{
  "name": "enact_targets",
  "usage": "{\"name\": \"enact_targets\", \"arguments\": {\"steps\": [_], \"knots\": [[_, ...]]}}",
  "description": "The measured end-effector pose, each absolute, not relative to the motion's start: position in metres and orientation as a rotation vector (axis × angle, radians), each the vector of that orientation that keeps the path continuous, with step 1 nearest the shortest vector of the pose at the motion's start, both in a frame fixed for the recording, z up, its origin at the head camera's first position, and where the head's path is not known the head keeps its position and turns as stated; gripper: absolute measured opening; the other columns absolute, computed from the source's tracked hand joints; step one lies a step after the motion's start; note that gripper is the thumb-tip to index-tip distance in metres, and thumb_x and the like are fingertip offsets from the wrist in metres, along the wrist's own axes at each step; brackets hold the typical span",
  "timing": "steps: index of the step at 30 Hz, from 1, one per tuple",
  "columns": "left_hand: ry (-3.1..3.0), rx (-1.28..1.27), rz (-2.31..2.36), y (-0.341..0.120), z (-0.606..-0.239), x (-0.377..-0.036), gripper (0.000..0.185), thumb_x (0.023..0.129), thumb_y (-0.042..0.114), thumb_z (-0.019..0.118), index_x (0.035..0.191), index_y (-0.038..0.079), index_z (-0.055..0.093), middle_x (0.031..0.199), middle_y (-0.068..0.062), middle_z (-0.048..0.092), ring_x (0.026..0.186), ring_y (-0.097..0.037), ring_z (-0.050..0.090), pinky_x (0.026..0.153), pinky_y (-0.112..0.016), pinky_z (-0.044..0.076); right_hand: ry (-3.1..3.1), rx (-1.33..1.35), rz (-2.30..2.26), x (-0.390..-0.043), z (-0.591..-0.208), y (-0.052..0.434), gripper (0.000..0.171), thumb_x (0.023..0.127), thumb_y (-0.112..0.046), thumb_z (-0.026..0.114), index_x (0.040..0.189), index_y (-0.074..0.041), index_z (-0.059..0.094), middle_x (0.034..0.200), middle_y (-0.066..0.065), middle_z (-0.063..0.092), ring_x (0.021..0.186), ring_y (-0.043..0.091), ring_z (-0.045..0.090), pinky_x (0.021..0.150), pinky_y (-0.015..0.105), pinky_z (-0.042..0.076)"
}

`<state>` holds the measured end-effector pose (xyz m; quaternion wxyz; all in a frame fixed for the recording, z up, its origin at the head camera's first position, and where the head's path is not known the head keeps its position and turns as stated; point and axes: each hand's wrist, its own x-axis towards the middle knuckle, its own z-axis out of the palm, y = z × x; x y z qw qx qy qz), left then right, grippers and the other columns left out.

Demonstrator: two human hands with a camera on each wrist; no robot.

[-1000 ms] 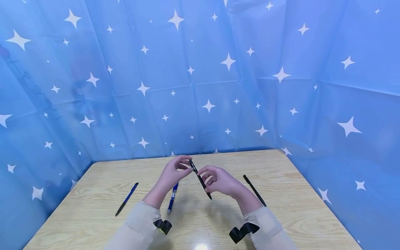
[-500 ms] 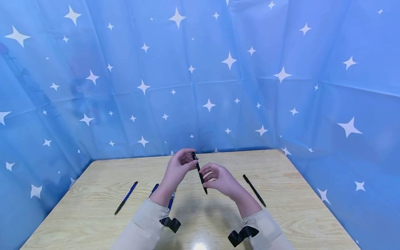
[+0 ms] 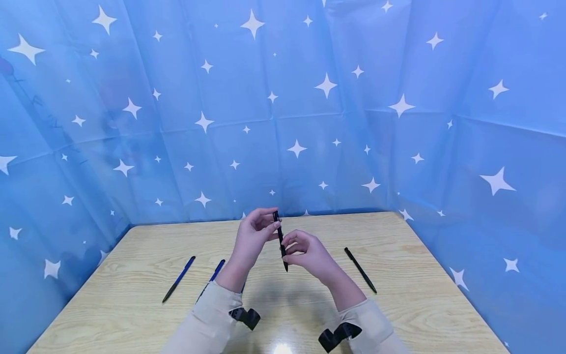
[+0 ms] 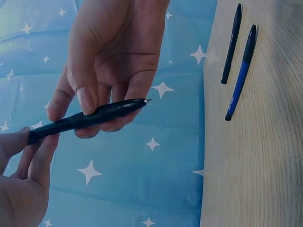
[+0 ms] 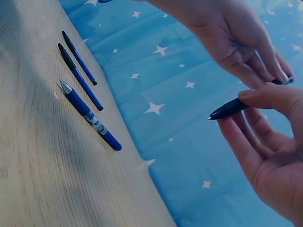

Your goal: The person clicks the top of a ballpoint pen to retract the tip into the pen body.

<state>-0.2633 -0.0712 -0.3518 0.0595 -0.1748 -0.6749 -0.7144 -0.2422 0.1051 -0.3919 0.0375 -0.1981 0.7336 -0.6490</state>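
Both hands hold one black pen [image 3: 280, 242] in the air above the wooden table [image 3: 283, 305], nearly upright with its point down. My left hand [image 3: 275, 227] pinches the upper end between thumb and fingers. My right hand [image 3: 285, 250] pinches the lower part of the barrel. In the left wrist view the left hand [image 4: 102, 101] grips the pen [image 4: 94, 116] under its thumb, with the right hand [image 4: 28, 156] at the other end. The right wrist view has the right hand [image 5: 248, 101] pinching the pen [image 5: 229, 109], the left hand [image 5: 265, 75] beyond it.
A dark blue pen [image 3: 179, 279] lies on the table at the left. A second blue pen [image 3: 217, 270] shows partly from under my left forearm. To the right lies a thin black pen [image 3: 360, 270]. Blue star-patterned cloth [image 3: 283, 123] walls the table on three sides.
Both hands have lifted the black pen a little and turned it from slanted to nearly upright. My left forearm shifted, so more of the blue pen beneath it shows.
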Motion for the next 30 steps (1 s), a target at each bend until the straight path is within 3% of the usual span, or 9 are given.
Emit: {"name": "enact_targets", "arguments": {"steps": [11,22,30], "knots": [[-2.036,-0.562,-2.152,-0.0707,-0.3476,-0.2603,0.025,0.091,-0.004,0.065,0.116,0.001,0.065,0.101,-0.015,0.062,0.087,-0.023,0.062,0.077,-0.039,0.058,2.227,-0.561,-2.029,-0.2443,-0.3956,0.1037,0.024,0.084,-0.001,0.073,0.106,-0.004,0.064,0.103,0.014,0.065,0.095,0.027,0.065,0.079,0.040,0.055],[-2.011,-0.536,-2.207,-0.0707,-0.3470,-0.2608,0.024,0.090,-0.008,0.064,0.114,-0.002,0.064,0.095,-0.015,0.063,0.097,-0.040,0.063,0.076,-0.040,0.058,2.186,-0.535,-2.064,-0.2414,-0.3942,0.1028,0.024,0.084,0.002,0.073,0.107,-0.001,0.064,0.102,0.014,0.065,0.096,0.028,0.064,0.079,0.040,0.055],[-2.024,-0.534,-2.195,-0.0708,-0.3475,-0.2602,0.023,0.089,-0.009,0.064,0.111,-0.005,0.064,0.093,-0.015,0.063,0.086,-0.020,0.065,0.076,-0.040,0.058,2.192,-0.567,-2.049,-0.2436,-0.3993,0.1031,0.024,0.084,0.001,0.073,0.106,-0.003,0.065,0.103,0.011,0.064,0.095,0.026,0.065,0.078,0.039,0.056]]}}
